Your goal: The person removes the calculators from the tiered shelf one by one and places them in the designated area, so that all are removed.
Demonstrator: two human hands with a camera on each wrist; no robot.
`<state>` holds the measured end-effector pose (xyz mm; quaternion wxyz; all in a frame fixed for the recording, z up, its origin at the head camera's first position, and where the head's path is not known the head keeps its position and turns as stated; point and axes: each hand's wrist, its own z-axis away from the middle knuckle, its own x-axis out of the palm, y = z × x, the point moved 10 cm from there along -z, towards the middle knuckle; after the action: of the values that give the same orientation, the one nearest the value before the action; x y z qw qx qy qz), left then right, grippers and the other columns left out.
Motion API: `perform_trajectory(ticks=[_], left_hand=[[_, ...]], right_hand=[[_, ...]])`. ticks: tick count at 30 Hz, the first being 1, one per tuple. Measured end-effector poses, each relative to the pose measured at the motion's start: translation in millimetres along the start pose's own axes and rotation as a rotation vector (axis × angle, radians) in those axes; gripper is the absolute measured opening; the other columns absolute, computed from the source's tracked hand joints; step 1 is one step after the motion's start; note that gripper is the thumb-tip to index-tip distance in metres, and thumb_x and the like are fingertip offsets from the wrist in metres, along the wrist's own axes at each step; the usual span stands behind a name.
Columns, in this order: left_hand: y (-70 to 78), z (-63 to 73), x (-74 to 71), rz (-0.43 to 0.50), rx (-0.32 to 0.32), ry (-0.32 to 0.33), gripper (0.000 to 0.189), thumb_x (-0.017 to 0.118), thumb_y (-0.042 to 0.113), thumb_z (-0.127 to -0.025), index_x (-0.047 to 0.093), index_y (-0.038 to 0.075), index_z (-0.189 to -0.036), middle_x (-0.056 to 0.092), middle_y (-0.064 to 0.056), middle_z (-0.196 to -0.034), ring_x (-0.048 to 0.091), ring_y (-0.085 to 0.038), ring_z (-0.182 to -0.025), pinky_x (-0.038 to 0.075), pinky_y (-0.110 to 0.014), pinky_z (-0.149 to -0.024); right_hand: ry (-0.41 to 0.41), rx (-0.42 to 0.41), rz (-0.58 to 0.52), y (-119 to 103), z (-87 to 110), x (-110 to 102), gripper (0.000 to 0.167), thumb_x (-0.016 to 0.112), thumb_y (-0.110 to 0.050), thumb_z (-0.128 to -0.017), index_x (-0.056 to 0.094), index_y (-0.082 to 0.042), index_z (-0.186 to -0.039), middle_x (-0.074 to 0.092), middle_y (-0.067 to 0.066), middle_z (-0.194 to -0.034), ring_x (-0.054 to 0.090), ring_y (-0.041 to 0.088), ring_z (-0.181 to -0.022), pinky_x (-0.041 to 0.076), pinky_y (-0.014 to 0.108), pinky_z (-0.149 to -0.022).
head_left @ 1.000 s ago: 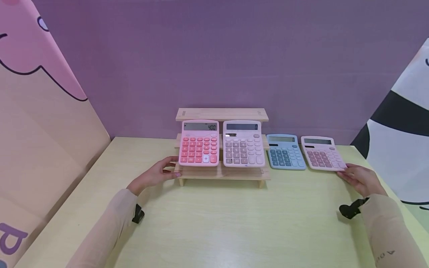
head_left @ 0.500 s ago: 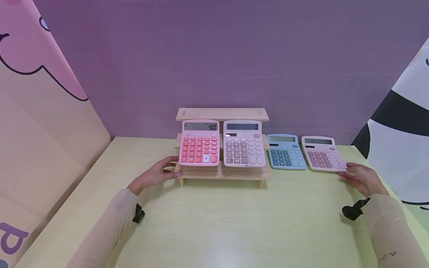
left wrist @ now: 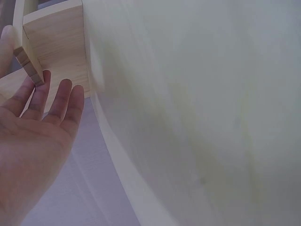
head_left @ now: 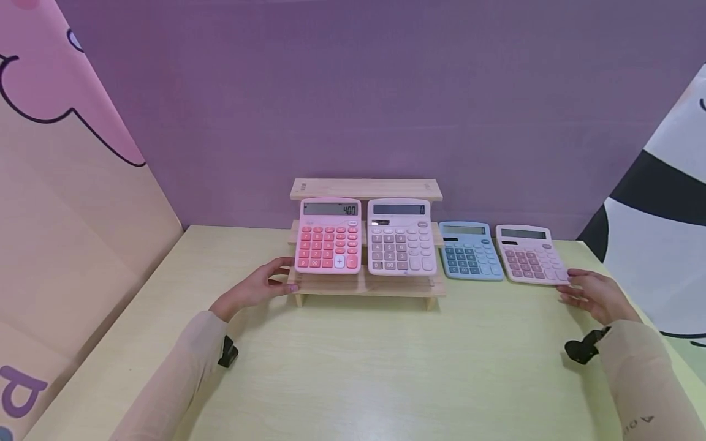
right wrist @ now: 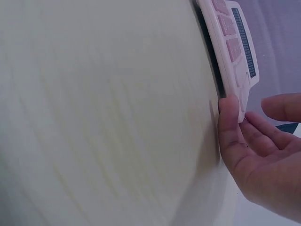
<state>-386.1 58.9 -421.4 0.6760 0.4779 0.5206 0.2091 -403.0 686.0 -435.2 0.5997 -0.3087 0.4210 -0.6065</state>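
Observation:
My left hand [head_left: 254, 290] holds the left end of a small tiered wooden rack [head_left: 366, 289]. In the left wrist view, the thumb lies on one side of the rack's board [left wrist: 30, 61] and the fingers on the other. Propped on the rack side by side are a bright pink calculator [head_left: 328, 235] reading 400 and a pale pink calculator [head_left: 401, 236] reading 0. My right hand [head_left: 598, 295] is at the lower right corner of another pale pink calculator [head_left: 532, 254] lying on the table. Its fingertips touch that corner, while the thumb is held apart in the right wrist view.
Between the rack and the right-hand calculator lies a blue calculator [head_left: 471, 251], close to both. The pale wooden table [head_left: 364, 361] meets a purple backdrop [head_left: 353, 92] behind the rack. Printed panels stand at the left and right sides.
My right hand has shifted slightly to the right, and the right-hand calculator's near edge sits slightly lower in view. The left hand and the rack have stayed where they were.

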Motion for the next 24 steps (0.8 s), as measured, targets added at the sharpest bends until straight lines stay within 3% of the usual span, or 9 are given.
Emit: perform_trajectory(ticks=[4, 11, 15, 18, 21, 24], left_hand=[[-0.4, -0.4, 0.0, -0.001, -0.001, 0.001, 0.074, 0.069, 0.036, -0.08, 0.032, 0.012, -0.139, 0.035, -0.008, -0.143, 0.036, -0.031, -0.13, 0.036, -0.045, -0.106], [-0.1, -1.1, 0.2, -0.004, 0.006, 0.002, 0.073, 0.069, 0.036, -0.08, 0.032, 0.012, -0.139, 0.035, -0.008, -0.143, 0.036, -0.031, -0.129, 0.037, -0.045, -0.106], [0.1, -0.8, 0.5, -0.001, 0.009, 0.001, 0.072, 0.069, 0.035, -0.081, 0.032, 0.012, -0.139, 0.035, -0.008, -0.143, 0.036, -0.031, -0.129, 0.036, -0.045, -0.106], [0.6, 0.0, 0.5, -0.001, 0.015, 0.001, 0.071, 0.068, 0.033, -0.081, 0.032, 0.011, -0.139, 0.035, -0.008, -0.143, 0.036, -0.031, -0.13, 0.036, -0.045, -0.106], [1.2, 0.6, 0.3, -0.006, 0.019, 0.003, 0.071, 0.068, 0.033, -0.082, 0.032, 0.011, -0.139, 0.035, -0.008, -0.143, 0.036, -0.031, -0.13, 0.036, -0.046, -0.106], [1.4, 0.6, 0.4, -0.007, 0.014, 0.003, 0.071, 0.068, 0.034, -0.082, 0.032, 0.012, -0.139, 0.035, -0.008, -0.143, 0.036, -0.031, -0.13, 0.036, -0.046, -0.106]], right_hand=[[0.013, -0.008, -0.017, 0, 1.8, -1, 0.06, 0.04, -0.022, -0.096, 0.01, -0.005, -0.145, 0.05, -0.007, -0.088, 0.063, 0.01, -0.076, 0.055, 0.027, -0.079], [0.078, 0.001, -0.029, -2, 7.6, -3, 0.06, 0.04, -0.019, -0.096, 0.01, -0.003, -0.146, 0.039, 0.006, -0.108, 0.063, 0.011, -0.072, 0.056, 0.027, -0.076], [0.171, 0.015, -0.089, -4, 12.3, -9, 0.033, 0.044, -0.012, -0.093, 0.037, -0.008, -0.125, 0.039, 0.006, -0.107, 0.062, 0.01, -0.067, 0.056, 0.026, -0.074], [0.2, 0.006, -0.127, -7, 16.3, -9, 0.014, 0.044, -0.011, -0.092, 0.042, -0.016, -0.104, 0.04, 0.004, -0.104, 0.061, 0.009, -0.066, 0.056, 0.026, -0.072], [0.192, -0.012, -0.138, -11, 20.1, -6, 0.009, 0.042, -0.013, -0.094, 0.042, -0.019, -0.101, 0.042, 0.001, -0.103, 0.061, 0.007, -0.066, 0.056, 0.025, -0.071], [0.171, -0.035, -0.154, -15, 23.7, -1, 0.014, 0.042, -0.016, -0.095, 0.042, -0.021, -0.108, 0.043, -0.001, -0.102, 0.061, 0.006, -0.068, 0.055, 0.023, -0.07]])
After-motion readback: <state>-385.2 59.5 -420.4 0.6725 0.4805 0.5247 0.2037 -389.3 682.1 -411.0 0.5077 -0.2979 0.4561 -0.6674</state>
